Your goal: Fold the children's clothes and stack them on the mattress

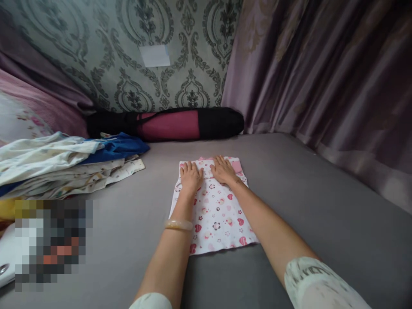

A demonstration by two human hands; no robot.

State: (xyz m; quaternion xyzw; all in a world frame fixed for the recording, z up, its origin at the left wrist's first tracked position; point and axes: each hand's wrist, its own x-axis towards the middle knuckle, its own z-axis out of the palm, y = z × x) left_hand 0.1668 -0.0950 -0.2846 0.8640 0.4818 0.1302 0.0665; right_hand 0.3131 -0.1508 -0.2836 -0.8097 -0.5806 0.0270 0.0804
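Note:
A white garment printed with pink hearts and flowers lies spread flat in front of me, its far end turned over with a pink patch showing at the right. My left hand rests on the far left part of the cloth, palm down and fingers apart. On the far right part, my right hand presses down with its fingers stretched out. Neither hand grips the fabric. A pale bangle circles my left forearm.
The garment lies on a grey bed sheet. To the left is a pile of clothes, white and blue, with a blurred-out patch below it. A black and magenta long bag lies along the wall. Purple curtains hang at the right.

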